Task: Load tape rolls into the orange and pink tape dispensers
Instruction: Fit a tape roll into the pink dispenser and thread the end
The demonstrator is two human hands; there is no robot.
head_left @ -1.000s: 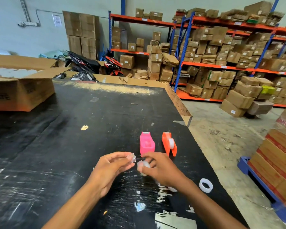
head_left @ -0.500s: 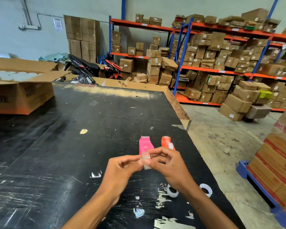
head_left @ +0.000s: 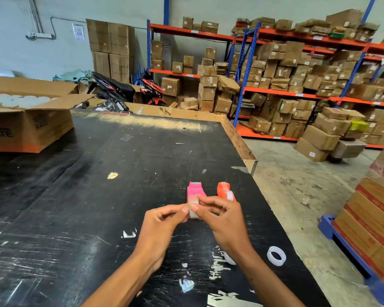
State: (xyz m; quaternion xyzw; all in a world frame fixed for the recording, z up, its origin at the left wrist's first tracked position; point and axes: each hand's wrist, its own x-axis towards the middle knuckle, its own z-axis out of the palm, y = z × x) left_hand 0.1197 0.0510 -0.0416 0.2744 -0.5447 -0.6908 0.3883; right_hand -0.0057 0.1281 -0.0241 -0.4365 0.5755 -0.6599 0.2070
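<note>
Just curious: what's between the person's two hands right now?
In the head view, a small clear tape roll, pinched by left hand and right hand fingertips.

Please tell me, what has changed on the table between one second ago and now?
The left hand and right hand have come together; both now pinch the clear tape roll, raised in front of the pink dispenser. The pink dispenser, the orange dispenser and the white ring stayed put.

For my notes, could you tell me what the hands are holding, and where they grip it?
Both hands, left and right, pinch a clear tape roll by its rim, fingertips meeting on it.
</note>
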